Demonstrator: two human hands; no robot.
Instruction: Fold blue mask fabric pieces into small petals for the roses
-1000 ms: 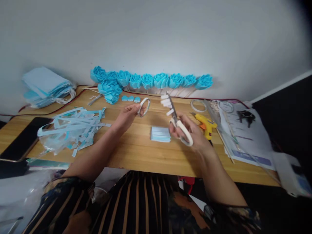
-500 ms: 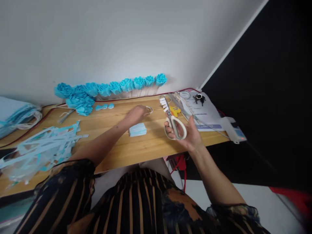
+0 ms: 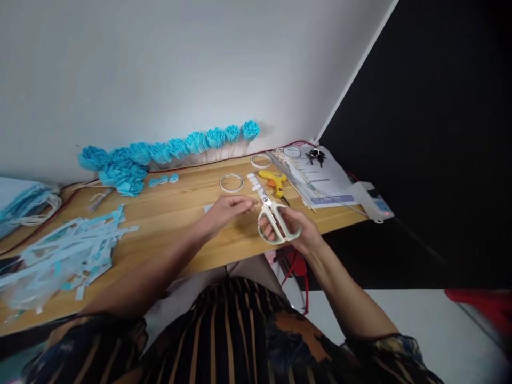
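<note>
My right hand [image 3: 294,226] holds white-handled scissors [image 3: 279,223], blades pointing up and left, with several small white pieces [image 3: 256,184] along the blades. Close to the scissors' left side is my left hand [image 3: 232,209], its thumb and fingers together near the pivot; whether anything is pinched there is too small to tell. Under that hand, a pale blue stack [image 3: 208,208] is mostly hidden. One tape ring [image 3: 231,183] lies just beyond my left hand, another [image 3: 261,160] farther back. A yellow glue gun [image 3: 273,180] rests beside the blades.
Blue fabric flowers [image 3: 176,149] line the wall. Cut strips [image 3: 76,248] are heaped at the left, near folded blue sheets [image 3: 20,205]. Thin sticks [image 3: 298,178], a printed paper [image 3: 332,184], keys [image 3: 316,156] and a white power strip [image 3: 372,202] are at the right.
My left hand has left the tape ring and come toward the scissors, now covering most of the pale blue stack. The scissors have moved slightly left and down, and the view has shifted.
</note>
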